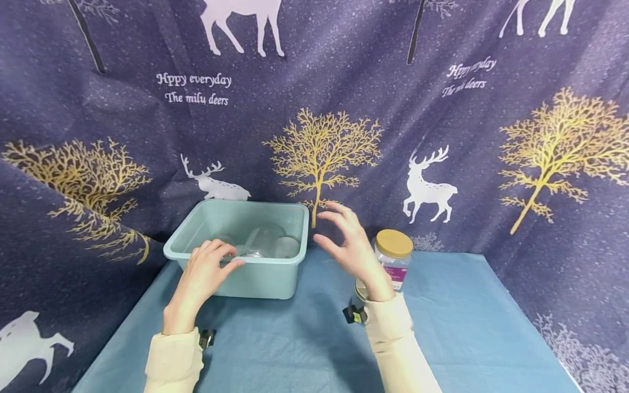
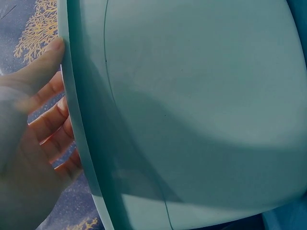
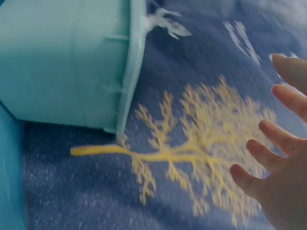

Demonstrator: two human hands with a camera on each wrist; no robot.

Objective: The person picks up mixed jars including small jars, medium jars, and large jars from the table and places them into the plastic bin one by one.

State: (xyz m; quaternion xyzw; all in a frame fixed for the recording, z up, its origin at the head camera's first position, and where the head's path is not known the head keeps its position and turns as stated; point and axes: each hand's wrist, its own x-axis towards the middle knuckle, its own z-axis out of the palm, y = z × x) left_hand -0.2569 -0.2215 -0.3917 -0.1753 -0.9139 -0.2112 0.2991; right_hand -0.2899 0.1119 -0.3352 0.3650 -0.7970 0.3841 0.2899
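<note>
A light green plastic tub (image 1: 260, 279) stands at the back left of the table, with clear jars (image 1: 264, 240) lying inside it. My left hand (image 1: 203, 268) is at the tub's front rim, thumb and fingers loosely bent and apart, holding nothing. In the left wrist view its thumb (image 2: 53, 50) appears close to the rim; whether it touches cannot be told. To the right of the tub, my right hand (image 1: 350, 244) hovers in the air with spread fingers and nothing in its grasp. Those fingers (image 3: 276, 134) also show apart in the right wrist view.
Behind the right wrist stands a clear jar with a gold lid (image 1: 395, 243) and a purple label. A second round lid (image 1: 361, 290) is partly hidden by that wrist. A blue cloth (image 1: 275, 349) covers the table; a dark deer-patterned curtain (image 1: 344, 82) hangs behind.
</note>
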